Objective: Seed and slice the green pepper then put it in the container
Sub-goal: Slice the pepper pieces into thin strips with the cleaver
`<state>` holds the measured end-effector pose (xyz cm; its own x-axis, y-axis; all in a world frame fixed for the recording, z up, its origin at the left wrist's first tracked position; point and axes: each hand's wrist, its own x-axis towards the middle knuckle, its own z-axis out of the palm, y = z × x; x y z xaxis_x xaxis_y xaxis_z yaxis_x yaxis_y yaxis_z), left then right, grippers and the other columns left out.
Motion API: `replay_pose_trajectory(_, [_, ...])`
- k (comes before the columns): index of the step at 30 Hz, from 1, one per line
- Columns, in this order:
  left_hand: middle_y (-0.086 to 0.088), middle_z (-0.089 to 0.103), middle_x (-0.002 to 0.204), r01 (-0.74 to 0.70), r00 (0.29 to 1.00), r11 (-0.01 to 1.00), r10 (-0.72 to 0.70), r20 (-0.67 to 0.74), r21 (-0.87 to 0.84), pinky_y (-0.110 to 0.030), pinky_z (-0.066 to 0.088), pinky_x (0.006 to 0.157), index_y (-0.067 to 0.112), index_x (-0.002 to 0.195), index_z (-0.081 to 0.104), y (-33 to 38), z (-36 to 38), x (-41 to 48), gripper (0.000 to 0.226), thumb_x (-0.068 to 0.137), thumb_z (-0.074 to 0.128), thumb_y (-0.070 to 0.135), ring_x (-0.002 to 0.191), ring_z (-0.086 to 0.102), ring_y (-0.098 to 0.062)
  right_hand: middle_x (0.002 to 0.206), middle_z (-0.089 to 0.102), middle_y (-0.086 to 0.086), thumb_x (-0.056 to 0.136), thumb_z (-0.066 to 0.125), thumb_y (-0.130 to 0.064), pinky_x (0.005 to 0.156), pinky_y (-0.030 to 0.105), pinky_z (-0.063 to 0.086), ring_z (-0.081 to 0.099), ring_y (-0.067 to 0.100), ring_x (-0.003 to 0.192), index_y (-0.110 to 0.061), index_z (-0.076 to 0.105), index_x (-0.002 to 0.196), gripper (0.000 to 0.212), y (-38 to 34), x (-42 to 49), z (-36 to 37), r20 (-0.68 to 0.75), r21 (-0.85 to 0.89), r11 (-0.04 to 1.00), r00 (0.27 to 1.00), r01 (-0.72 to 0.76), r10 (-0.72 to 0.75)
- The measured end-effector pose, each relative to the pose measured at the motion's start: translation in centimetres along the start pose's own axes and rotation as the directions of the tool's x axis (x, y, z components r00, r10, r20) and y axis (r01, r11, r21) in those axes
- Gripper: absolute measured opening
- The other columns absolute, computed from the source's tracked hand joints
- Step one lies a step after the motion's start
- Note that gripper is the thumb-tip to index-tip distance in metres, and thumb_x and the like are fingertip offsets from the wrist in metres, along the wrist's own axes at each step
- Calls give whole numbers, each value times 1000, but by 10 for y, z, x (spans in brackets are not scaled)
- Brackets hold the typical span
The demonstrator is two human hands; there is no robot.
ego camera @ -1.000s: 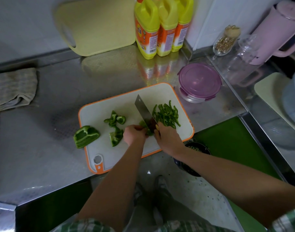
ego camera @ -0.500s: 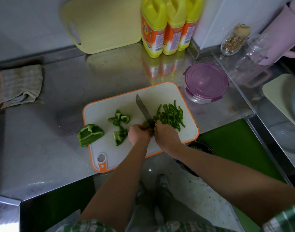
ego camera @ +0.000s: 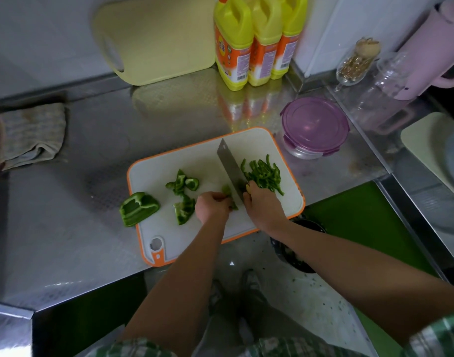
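A white cutting board (ego camera: 169,161) with an orange rim lies on the steel counter. My right hand (ego camera: 262,207) grips the handle of a cleaver (ego camera: 229,167), whose blade stands on the board. My left hand (ego camera: 211,206) holds a small green pepper piece (ego camera: 227,190) down just left of the blade. A heap of thin pepper strips (ego camera: 264,175) lies right of the blade. Uncut pepper chunks (ego camera: 182,185) and another (ego camera: 183,211) sit on the board's middle. A big pepper section (ego camera: 138,208) overhangs the board's left edge. A round container with a purple lid (ego camera: 314,124) stands behind the board's right corner.
Three yellow bottles (ego camera: 256,42) and a pale yellow board (ego camera: 156,39) lean at the back wall. A folded cloth (ego camera: 27,132) lies far left. A pink jug (ego camera: 432,52) and glassware (ego camera: 354,65) stand at the right. A dark bin (ego camera: 295,251) sits below the counter edge.
The hands stay at the board, with the cleaver blade still beside the pepper piece. The camera view has shifted slightly, so everything sits a little to the right in the frame.
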<state>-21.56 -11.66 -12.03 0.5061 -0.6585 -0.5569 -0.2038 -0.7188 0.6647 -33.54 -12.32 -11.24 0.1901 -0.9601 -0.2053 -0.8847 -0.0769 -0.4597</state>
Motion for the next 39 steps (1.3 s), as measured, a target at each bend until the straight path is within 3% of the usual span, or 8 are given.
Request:
replay_pose_trajectory(6, [-10,74,91,27,999,999,-29,-24,-44,-32,57,79,8,100,74,-1,0,-1,22,81,76,17,83,70,-23,71,49,6,100,42,-20,55,32,34,54,26,64,-4,49,99,17,-5,-10,-4,-5,40,997,998,61,-61])
replay_pose_trajectory(11, [-9,73,91,50,998,996,-53,-27,-76,-26,53,66,7,98,72,-1,1,-1,19,82,76,14,69,63,-16,83,57,10,100,41,-22,61,31,36,55,25,73,-6,50,103,19,-7,-16,0,35,22,998,998,58,-59])
replay_pose_trajectory(19, [-10,73,97,31,998,999,-33,-47,-34,-32,56,79,9,101,73,-2,4,1,21,82,75,17,92,68,-26,81,54,9,101,39,-20,62,30,35,58,28,78,-7,48,100,16,-11,-13,3,89,-13,999,995,37,-36])
replay_pose_trajectory(22, [-11,73,101,29,998,1000,-30,-57,-3,-34,55,82,10,101,74,-2,5,2,19,83,74,16,96,67,-28,90,60,15,101,38,-20,64,30,36,59,30,84,-6,49,101,17,-14,-9,4,107,-38,999,994,24,-20])
replay_pose_trajectory(31, [-10,73,98,26,999,999,-25,-29,27,-34,55,82,11,98,74,-1,5,4,18,81,74,18,94,67,-27,94,64,13,101,38,-15,62,33,41,63,31,88,-8,48,106,13,-24,3,12,107,-153,988,994,23,-7])
replay_pose_trajectory(39, [-8,73,97,8,999,999,-6,-51,32,-32,55,80,13,98,75,-4,8,7,17,81,73,17,93,67,-25,90,64,14,103,36,-22,59,31,36,63,31,82,-7,48,106,20,-10,4,9,64,-124,989,995,80,-72])
